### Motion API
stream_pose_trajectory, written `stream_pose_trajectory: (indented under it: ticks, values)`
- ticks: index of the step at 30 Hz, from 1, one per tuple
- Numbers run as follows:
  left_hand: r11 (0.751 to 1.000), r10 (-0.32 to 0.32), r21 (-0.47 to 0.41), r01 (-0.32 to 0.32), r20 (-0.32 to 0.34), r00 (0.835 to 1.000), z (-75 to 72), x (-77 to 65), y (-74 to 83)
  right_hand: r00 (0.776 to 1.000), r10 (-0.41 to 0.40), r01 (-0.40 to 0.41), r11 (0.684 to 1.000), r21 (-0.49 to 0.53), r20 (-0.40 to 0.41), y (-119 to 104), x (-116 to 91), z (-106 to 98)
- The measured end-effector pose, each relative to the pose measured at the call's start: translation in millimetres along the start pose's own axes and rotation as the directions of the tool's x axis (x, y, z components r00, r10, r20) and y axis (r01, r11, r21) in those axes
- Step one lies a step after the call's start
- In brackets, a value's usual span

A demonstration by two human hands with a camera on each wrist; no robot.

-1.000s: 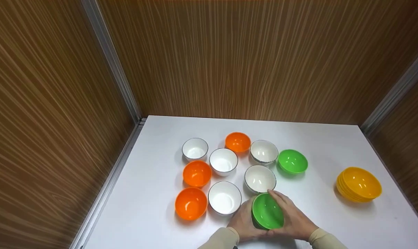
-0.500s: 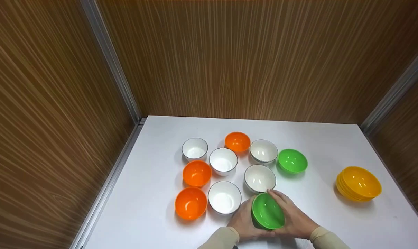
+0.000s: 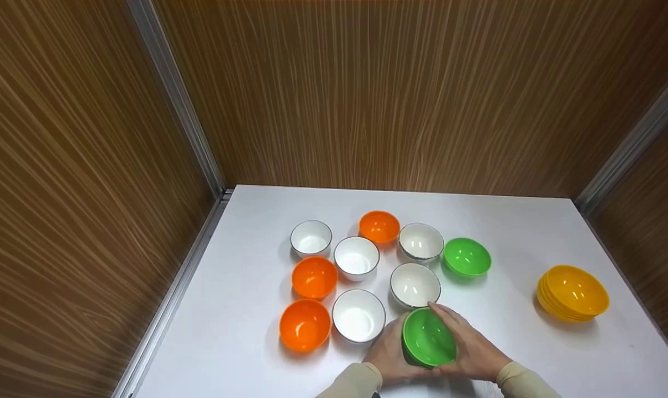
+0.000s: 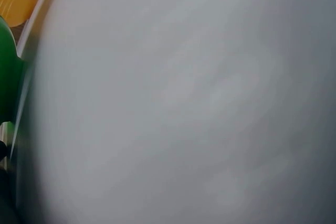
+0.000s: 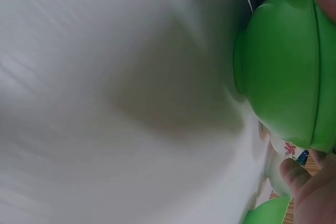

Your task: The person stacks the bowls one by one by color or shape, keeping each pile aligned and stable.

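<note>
Both hands clasp a green bowl (image 3: 430, 338) from opposite sides, low over the near part of the white table. My left hand (image 3: 388, 356) curves round its left side, and my right hand (image 3: 473, 354) holds the right side with the thumb and fingers spread along the rim. In the right wrist view the green bowl (image 5: 281, 66) is seen from the side, its foot close to the table; a second edge line runs round below the rim, as with nested bowls. Just beyond it stands a white bowl (image 3: 415, 286). The left wrist view catches only a sliver of green bowl (image 4: 7, 77).
Left of the hands stand another white bowl (image 3: 359, 316) and an orange bowl (image 3: 305, 325). Several more white and orange bowls lie farther back. A single green bowl (image 3: 467, 257) sits behind, to the right. A stack of yellow bowls (image 3: 574, 294) stands at the far right.
The held green bowl's right rim has shifted very slightly to the right. Both hands stay in nearly the same place, and the other bowls have not moved.
</note>
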State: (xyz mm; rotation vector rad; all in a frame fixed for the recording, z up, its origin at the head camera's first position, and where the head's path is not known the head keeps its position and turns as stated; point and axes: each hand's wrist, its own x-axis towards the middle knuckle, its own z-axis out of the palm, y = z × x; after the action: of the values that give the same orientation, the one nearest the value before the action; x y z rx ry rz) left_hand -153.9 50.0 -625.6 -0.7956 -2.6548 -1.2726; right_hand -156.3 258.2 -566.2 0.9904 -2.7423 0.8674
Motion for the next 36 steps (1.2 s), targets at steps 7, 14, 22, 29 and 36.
stream_pose_trajectory:
  ticks: [7, 14, 22, 29, 36]
  values:
    - [1.000, -0.019, 0.001, 0.019, 0.008, 1.000, -0.5, -0.9, 0.3, 1.000, -0.014, 0.014, 1.000, 0.008, -0.013, 0.5, -0.5, 0.6]
    - [0.999, -0.043, 0.014, 0.042, 0.027, 0.999, -2.8, -2.4, 1.1, 0.980, 0.158, -0.138, 0.977, 0.161, -0.120, 6.5, 7.7, -13.5]
    - [0.994, -0.107, -0.005, 0.107, 0.039, 0.993, -4.0, -3.3, 4.0, 0.825, 0.548, -0.481, 0.809, 0.336, -0.137, 44.4, 22.3, -46.3]
    - [0.993, -0.114, -0.006, 0.114, 0.033, 0.993, -4.4, -3.3, 3.7, 0.670, 0.742, -0.646, 0.577, 0.500, 0.008, 73.1, 25.3, -62.6]
    - [0.994, -0.108, 0.003, 0.108, 0.026, 0.994, -2.7, -2.8, 2.9, 0.594, 0.799, -0.685, 0.437, 0.583, 0.098, 92.2, 29.2, -61.5]
